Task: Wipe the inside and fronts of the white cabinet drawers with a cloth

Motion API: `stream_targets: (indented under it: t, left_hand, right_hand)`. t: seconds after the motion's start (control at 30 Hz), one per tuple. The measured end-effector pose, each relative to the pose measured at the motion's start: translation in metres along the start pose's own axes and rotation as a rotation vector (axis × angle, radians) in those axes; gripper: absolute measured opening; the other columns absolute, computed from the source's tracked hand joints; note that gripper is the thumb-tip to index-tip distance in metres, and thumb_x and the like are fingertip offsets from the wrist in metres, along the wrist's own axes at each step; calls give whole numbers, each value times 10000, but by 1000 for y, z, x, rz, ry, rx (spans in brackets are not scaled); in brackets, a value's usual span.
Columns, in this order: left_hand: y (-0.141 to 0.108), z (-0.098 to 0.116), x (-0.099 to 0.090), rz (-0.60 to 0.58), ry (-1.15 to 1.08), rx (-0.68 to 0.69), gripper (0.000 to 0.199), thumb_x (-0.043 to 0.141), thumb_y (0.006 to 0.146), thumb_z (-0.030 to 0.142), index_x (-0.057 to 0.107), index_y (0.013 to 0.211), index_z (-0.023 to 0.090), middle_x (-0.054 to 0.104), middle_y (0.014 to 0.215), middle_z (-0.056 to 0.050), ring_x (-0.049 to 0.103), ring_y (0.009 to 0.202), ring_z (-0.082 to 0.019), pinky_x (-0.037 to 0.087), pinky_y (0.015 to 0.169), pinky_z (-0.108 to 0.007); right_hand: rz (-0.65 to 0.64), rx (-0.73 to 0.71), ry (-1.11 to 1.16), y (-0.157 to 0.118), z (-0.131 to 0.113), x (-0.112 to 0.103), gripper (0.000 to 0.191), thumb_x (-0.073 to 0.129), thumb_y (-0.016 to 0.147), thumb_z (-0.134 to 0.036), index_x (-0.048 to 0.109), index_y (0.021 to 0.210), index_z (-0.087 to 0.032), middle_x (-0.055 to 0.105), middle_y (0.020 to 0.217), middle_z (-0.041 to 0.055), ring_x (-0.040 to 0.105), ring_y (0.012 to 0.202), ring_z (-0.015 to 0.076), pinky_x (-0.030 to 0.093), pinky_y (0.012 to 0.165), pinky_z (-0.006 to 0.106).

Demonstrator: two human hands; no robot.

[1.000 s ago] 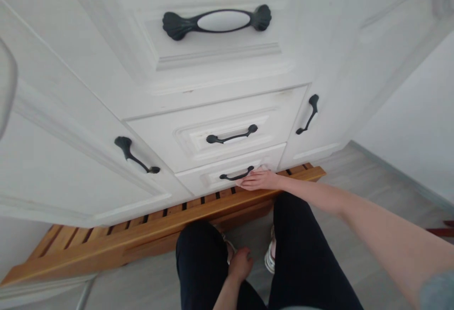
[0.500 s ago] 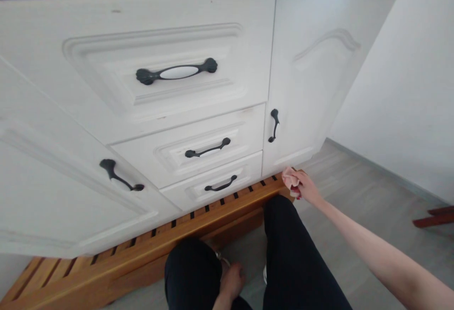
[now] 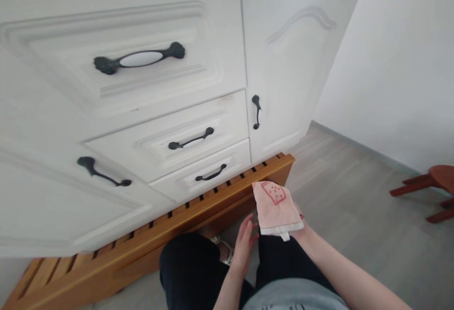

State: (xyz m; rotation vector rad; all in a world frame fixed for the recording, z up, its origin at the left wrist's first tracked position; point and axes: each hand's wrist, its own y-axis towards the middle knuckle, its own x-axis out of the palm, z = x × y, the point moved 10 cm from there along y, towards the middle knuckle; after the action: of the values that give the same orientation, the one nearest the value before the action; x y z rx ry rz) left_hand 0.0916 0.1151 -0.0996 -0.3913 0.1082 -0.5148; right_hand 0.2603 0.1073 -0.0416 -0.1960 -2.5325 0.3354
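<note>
A pink cloth (image 3: 278, 208) with a red printed drawing and a white hem hangs spread out above my right knee. Behind it my right hand (image 3: 300, 220) holds the cloth, most of the fingers hidden by the fabric. My left hand (image 3: 244, 241) is raised just left of the cloth, apart from it, fingers stretched out and holding nothing. Beyond both hands runs a slatted wooden platform (image 3: 198, 215), on which a white cabinet (image 3: 227, 78) stands with its drawers and doors closed.
Dark handles, such as the top drawer handle (image 3: 140, 58), stick out from the cabinet front. A reddish wooden stool (image 3: 443, 177) stands on the grey floor (image 3: 340, 196) at the right. A white wall (image 3: 400, 73) rises beyond the cabinet's right side.
My right hand has come back from the platform's right end towards me, and the bunched cloth now hangs spread out. My left hand has risen from beside my knee towards the cloth.
</note>
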Motion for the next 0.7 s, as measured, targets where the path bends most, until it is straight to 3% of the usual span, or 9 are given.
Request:
stream_targets:
  t: [0.07,0.1,0.2,0.37,0.5,0.63,0.7]
  left_hand:
    - [-12,28,4,-19,-221,35,714,240,957,711,490,1449,259,542,1494,-107,546,1340,-257,495,1037,-401]
    - [-19,38,3,-25,-423,35,695,372,932,718,538,1409,240,562,1473,-122,533,1349,-279,474,1064,-418]
    - [-41,54,-11,28,-587,34,609,720,809,579,626,1293,222,637,1376,-117,579,1275,-288,461,1071,-407]
    - [-68,57,-26,99,-621,-28,575,824,741,448,647,1225,192,706,1230,-110,650,1131,-263,485,1018,-382]
    - [-74,68,-13,24,-748,-43,600,812,751,425,611,1279,224,698,1255,-98,660,1137,-260,485,1034,-387]
    - [-70,69,-4,-3,-661,-2,612,848,710,421,630,1240,206,694,1259,-127,657,1155,-287,489,1034,-402]
    - [-68,62,-11,60,-631,-1,645,865,678,439,635,1233,204,695,1255,-136,660,1152,-300,501,1021,-408]
  right_hand:
    - [-42,113,90,0,16,29,526,468,819,-599,703,1025,-176,763,1031,155,704,1081,310,520,999,493]
    - [-57,175,129,-2,23,40,499,473,832,-568,702,1027,-170,765,1024,147,702,1083,306,507,1017,486]
    - [-108,249,150,-8,26,59,469,478,863,-515,688,1094,-165,763,1061,127,688,1110,297,466,1064,480]
    - [-188,215,74,-21,18,61,661,373,916,-671,629,1253,-163,715,1216,155,633,1215,306,410,1109,503]
    - [-153,220,208,-43,38,59,978,196,831,-910,598,1315,-161,673,1295,187,588,1284,327,412,1104,541]
    - [-157,253,286,-59,59,67,954,260,822,-918,598,1338,-191,670,1312,176,602,1280,312,436,1102,513]
    - [-189,307,281,-61,60,70,828,446,846,-833,610,1325,-178,685,1286,177,639,1231,310,457,1090,501]
